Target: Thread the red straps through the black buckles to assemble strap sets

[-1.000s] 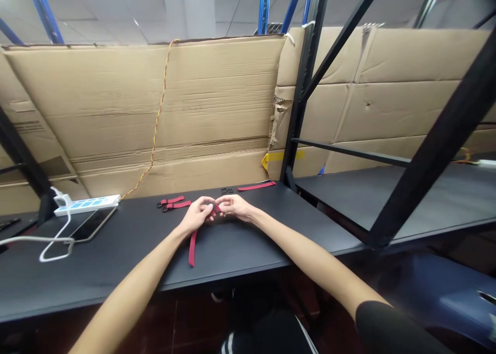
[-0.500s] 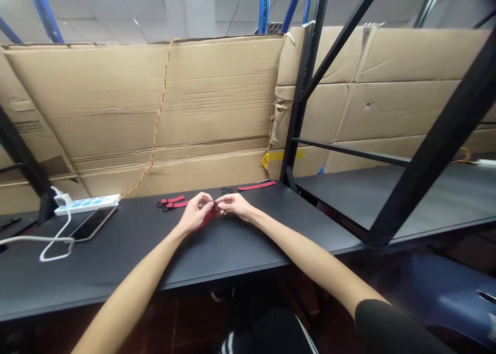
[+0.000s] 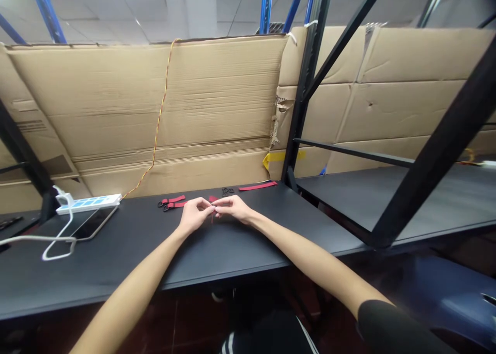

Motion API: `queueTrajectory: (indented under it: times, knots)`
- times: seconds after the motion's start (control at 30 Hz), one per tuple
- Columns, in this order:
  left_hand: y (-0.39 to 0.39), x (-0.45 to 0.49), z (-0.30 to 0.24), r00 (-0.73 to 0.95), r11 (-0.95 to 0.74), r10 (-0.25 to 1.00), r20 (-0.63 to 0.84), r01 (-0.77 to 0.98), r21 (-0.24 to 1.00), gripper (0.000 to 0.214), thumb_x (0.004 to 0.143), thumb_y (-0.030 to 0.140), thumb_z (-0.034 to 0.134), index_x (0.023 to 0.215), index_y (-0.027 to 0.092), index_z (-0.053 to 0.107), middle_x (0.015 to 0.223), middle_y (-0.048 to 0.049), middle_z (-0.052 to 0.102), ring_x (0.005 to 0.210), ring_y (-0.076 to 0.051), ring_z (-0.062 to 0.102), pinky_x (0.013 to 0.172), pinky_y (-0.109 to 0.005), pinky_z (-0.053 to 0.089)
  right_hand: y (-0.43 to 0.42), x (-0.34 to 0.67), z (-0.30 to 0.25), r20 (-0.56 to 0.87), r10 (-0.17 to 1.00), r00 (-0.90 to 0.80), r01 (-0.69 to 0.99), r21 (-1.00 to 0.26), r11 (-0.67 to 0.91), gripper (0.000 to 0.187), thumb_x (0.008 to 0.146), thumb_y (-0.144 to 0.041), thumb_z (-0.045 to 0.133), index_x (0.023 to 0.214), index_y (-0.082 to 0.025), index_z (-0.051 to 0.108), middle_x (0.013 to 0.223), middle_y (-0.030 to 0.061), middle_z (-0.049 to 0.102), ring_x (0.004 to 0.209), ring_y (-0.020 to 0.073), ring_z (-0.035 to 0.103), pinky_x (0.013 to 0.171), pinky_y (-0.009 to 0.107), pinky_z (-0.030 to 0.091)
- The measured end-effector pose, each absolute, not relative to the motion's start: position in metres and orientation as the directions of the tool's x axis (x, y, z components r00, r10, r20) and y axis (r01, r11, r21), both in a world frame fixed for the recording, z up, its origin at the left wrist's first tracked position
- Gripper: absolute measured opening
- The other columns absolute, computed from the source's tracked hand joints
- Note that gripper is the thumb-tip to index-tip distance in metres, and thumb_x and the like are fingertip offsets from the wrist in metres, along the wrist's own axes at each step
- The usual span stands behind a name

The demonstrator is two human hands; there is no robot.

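Observation:
My left hand and my right hand meet above the dark table, fingertips pinched close together. Both are closed on a red strap, whose end shows just beyond the fingers; a thin red edge hangs below them. Most of the strap is hidden by my fingers. Left of my hands lie red straps with black buckles. Behind my right hand is a small group of black buckles. Another red strap lies flat to the right of those, near the cardboard.
On the left are a white power strip with a white cable and a dark flat device. A cardboard wall closes off the back. A black metal frame stands at the right.
The red strap has turned in my fingers: it slanted down under my left hand before, and now its end shows behind the fingertips. My hands stay nearly in place.

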State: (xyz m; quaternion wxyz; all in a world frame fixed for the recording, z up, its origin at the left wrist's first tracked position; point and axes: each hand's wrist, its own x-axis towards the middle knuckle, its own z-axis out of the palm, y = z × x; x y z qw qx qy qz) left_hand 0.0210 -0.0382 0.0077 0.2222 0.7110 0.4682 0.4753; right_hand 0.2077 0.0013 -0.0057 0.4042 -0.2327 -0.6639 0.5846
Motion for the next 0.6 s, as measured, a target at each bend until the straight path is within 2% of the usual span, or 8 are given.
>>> queueTrajectory:
  times: [0.23, 0.37, 0.43, 0.5, 0.6]
  knots:
    - [-0.0396, 0.0240, 0.0039, 0.134, -0.495, 0.865, 0.484, 0.395, 0.774, 0.028, 0.075, 0.042, 0.067, 0.079, 0.015, 0.066, 0.075, -0.0054, 0.071, 0.065, -0.017, 0.065, 0.063, -0.029, 0.052, -0.0016, 0.2108, -0.0035, 0.188, 0.757, -0.625, -0.231, -0.972, 0.051, 0.045, 0.061, -0.034, 0.083, 0.099, -0.014, 0.069, 0.083, 0.0063, 0.071, 0.070, 0.0155, 0.066, 0.073, 0.032, 0.053]
    - [-0.0401, 0.0269, 0.0033, 0.150, -0.549, 0.827, 0.542, 0.422, 0.721, 0.038, 0.070, 0.042, 0.074, 0.096, 0.017, 0.063, 0.092, -0.0063, 0.070, 0.076, -0.018, 0.066, 0.067, -0.030, 0.053, 0.0014, 0.2107, -0.0053, 0.155, 0.803, -0.575, -0.261, -0.965, 0.000, 0.042, 0.056, -0.030, 0.085, 0.092, -0.015, 0.068, 0.076, 0.0041, 0.069, 0.063, 0.0134, 0.064, 0.062, 0.027, 0.051]
    - [-0.0415, 0.0278, 0.0044, 0.194, -0.586, 0.803, 0.563, 0.431, 0.687, 0.043, 0.066, 0.040, 0.077, 0.100, 0.019, 0.061, 0.103, -0.0072, 0.069, 0.085, -0.019, 0.066, 0.072, -0.031, 0.054, 0.0028, 0.2099, -0.0063, 0.153, 0.816, -0.557, -0.267, -0.964, -0.001, 0.040, 0.055, -0.029, 0.085, 0.089, -0.015, 0.068, 0.070, 0.0018, 0.067, 0.058, 0.0112, 0.060, 0.057, 0.024, 0.047]
    - [-0.0437, 0.0280, 0.0064, 0.249, -0.622, 0.778, 0.577, 0.432, 0.653, 0.039, 0.068, 0.039, 0.076, 0.097, 0.019, 0.060, 0.108, -0.0074, 0.067, 0.093, -0.020, 0.065, 0.081, -0.034, 0.053, 0.0036, 0.2092, -0.0069, 0.159, 0.815, -0.558, -0.258, -0.966, 0.011, 0.038, 0.054, -0.028, 0.085, 0.086, -0.015, 0.067, 0.066, -0.0002, 0.064, 0.055, 0.0093, 0.056, 0.055, 0.023, 0.044]
    - [-0.0471, 0.0269, 0.0105, 0.261, -0.634, 0.763, 0.591, 0.477, 0.609, 0.032, 0.073, 0.039, 0.072, 0.095, 0.020, 0.060, 0.102, -0.0056, 0.069, 0.094, -0.020, 0.065, 0.088, -0.036, 0.049, 0.0046, 0.2091, -0.0060, 0.169, 0.827, -0.536, -0.262, -0.965, 0.028, 0.036, 0.053, -0.029, 0.086, 0.079, -0.016, 0.064, 0.066, -0.0010, 0.063, 0.057, 0.0090, 0.056, 0.057, 0.023, 0.043]
